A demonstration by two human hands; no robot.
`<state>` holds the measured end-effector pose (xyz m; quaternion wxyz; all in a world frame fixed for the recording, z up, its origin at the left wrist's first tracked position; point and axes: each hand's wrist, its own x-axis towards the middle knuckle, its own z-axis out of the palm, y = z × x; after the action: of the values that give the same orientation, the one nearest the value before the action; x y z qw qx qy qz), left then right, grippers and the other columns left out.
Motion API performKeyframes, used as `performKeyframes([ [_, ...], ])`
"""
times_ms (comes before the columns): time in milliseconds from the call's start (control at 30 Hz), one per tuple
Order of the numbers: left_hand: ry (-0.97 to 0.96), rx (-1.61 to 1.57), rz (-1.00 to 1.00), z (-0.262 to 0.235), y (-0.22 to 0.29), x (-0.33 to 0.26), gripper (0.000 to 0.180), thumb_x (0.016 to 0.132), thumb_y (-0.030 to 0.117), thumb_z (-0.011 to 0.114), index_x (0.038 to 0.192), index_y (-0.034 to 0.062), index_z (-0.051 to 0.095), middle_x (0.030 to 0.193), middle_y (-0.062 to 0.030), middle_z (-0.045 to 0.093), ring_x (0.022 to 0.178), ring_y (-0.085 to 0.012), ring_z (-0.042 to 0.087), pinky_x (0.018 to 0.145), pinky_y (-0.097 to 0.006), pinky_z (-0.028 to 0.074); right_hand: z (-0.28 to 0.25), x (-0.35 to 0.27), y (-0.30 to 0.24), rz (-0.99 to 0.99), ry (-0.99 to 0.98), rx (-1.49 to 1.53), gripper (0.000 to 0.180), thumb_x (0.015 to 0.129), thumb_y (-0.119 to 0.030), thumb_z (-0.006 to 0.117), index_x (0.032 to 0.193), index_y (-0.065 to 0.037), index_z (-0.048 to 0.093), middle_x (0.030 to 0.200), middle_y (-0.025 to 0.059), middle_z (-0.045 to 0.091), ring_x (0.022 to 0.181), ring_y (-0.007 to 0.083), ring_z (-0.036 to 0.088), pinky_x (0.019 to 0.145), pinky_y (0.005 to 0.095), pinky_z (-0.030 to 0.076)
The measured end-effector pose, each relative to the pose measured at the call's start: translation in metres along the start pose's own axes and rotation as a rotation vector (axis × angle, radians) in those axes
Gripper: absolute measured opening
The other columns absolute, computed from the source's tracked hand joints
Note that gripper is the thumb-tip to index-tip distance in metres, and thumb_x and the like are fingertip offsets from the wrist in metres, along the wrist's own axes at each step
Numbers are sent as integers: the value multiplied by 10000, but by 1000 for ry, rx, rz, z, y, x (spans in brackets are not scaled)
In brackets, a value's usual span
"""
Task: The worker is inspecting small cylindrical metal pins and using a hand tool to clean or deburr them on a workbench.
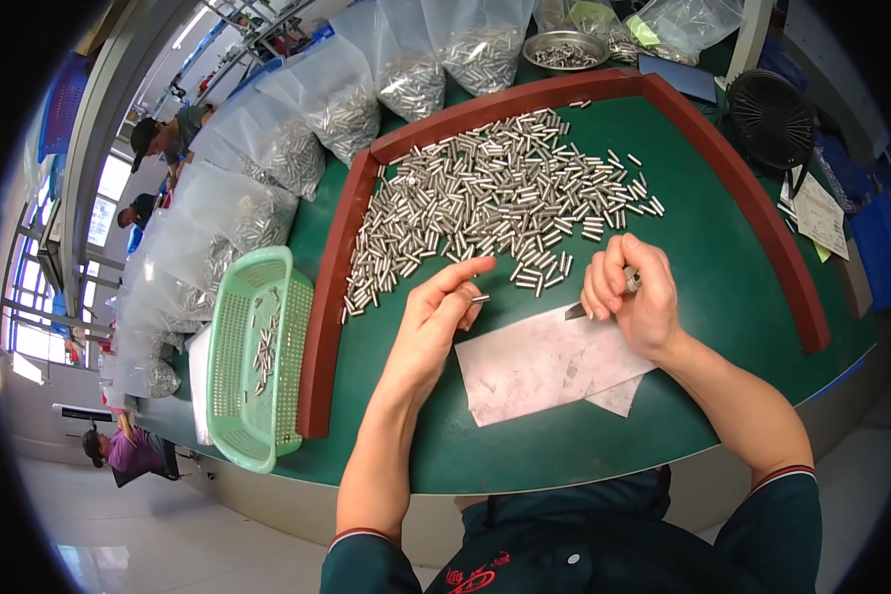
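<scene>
My left hand (428,322) is closed in a pinch on a small metal pin (480,298), its index finger stretched out above. My right hand (648,307) is wrapped round a small knife-like tool; its dark flat blade (575,311) sticks out toward the left hand, and most of its handle is hidden by the fingers. Below both hands lie stained pale pink sheets (525,366), one partly over another. Just beyond the hands, a large heap of shiny metal pins (485,188) spreads over the green tabletop (564,450).
A red-brown raised border (332,327) bounds the heap at left, back and right. Left of it stands a green plastic basket (230,356) with some pins inside. Clear bags of pins (337,109) line the back left. At the back are a metal bowl (564,51) and a black fan (770,119).
</scene>
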<state>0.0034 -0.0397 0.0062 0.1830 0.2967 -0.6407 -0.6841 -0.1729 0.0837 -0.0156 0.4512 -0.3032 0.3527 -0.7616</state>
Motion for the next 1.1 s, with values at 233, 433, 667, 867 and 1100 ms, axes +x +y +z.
performKeyframes([
  [233, 90, 1393, 535, 6, -1, -55, 443, 618, -1, 536, 1060, 22, 562, 610, -67, 428, 566, -218, 426, 540, -331, 355, -2, 2, 1, -14, -1, -25, 376, 896, -233, 292, 566, -57, 329, 460, 52, 364, 425, 130, 358, 449, 256, 345],
  [433, -57, 1719, 446, -8, -10, -74, 489, 643, 27, 536, 1131, 56, 535, 594, -37, 413, 580, -177, 420, 591, -303, 314, 1, 1, 1, 5, -10, -6, 379, 896, -237, 279, 564, -61, 331, 460, 48, 361, 428, 133, 362, 455, 261, 346],
  [667, -7, 1804, 414, -16, -7, -75, 414, 653, 16, 521, 1066, -15, 542, 619, -57, 457, 625, -186, 460, 648, -316, 335, -1, 2, 1, 11, 4, -16, 378, 895, -238, 279, 563, -65, 329, 460, 46, 361, 429, 134, 370, 458, 264, 349],
  [867, 4, 348, 34, 2, 23, -51, 230, 854, 38, 408, 1034, -20, 540, 700, -19, 484, 664, -104, 443, 625, -221, 377, -1, 1, -4, -1, 4, -25, 381, 895, -245, 284, 563, -65, 328, 461, 46, 362, 430, 134, 375, 456, 262, 353],
  [1100, -93, -671, -232, 10, -3, -1, 156, 849, 76, 456, 976, 2, 510, 700, -15, 433, 639, -87, 396, 595, -225, 358, 0, -1, 2, 14, 14, 6, 393, 900, -255, 286, 562, -57, 328, 453, 50, 355, 411, 140, 365, 440, 268, 354],
])
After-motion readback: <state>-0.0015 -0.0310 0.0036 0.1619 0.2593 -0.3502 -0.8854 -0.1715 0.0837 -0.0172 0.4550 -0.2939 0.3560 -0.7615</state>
